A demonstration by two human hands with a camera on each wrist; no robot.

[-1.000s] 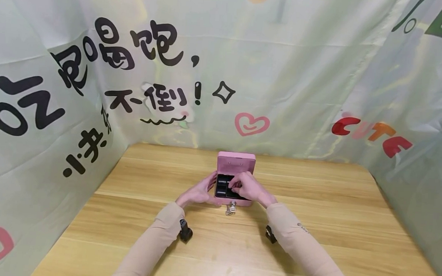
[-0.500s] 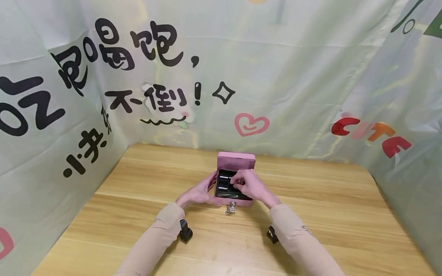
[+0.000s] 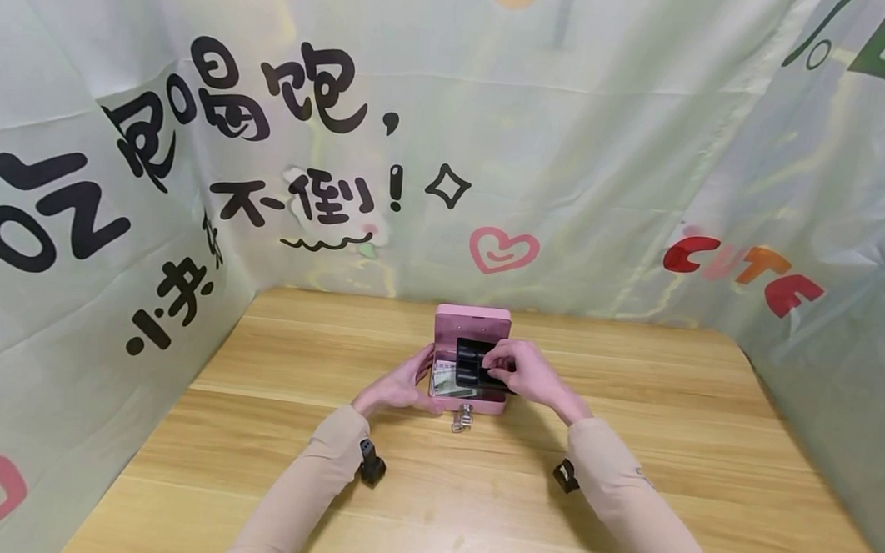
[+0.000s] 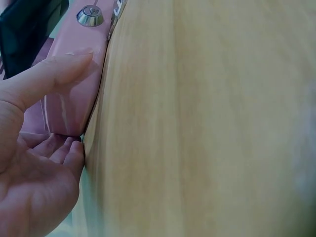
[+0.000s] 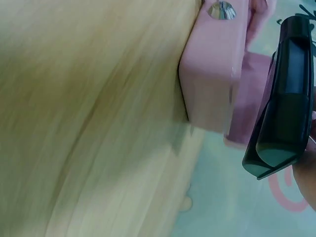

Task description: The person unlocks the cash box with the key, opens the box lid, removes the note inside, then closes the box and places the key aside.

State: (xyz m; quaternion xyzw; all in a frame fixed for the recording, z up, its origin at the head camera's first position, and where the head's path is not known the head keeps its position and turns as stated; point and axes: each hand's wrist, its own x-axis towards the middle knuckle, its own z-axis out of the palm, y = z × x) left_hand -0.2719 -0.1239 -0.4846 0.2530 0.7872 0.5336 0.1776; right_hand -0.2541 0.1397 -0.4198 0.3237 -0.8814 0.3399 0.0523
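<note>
A pink cash box (image 3: 490, 407) stands on the table with its lid (image 3: 451, 323) raised. My left hand (image 3: 398, 384) grips its left front corner; in the left wrist view the thumb (image 4: 64, 69) lies across the front face and the fingers are at the side. Above the box, my right hand (image 3: 525, 373) pinches a black compartment tray (image 3: 468, 368), which juts past the box's right side. The right wrist view shows the tray (image 5: 289, 98) tilted and clear of the box wall. Paper banknotes (image 3: 446, 380) lie inside the box, partly hidden by the tray.
Keys (image 3: 461, 423) hang from the round lock (image 4: 90, 16) on the box's front. The wooden table (image 3: 628, 453) reaches back to a printed cloth wall (image 3: 604, 193), with more cloth at the left and right.
My right hand has lifted the black tray out of the box and shifted it to the right, uncovering the banknotes. The left hand and the box have stayed in place.
</note>
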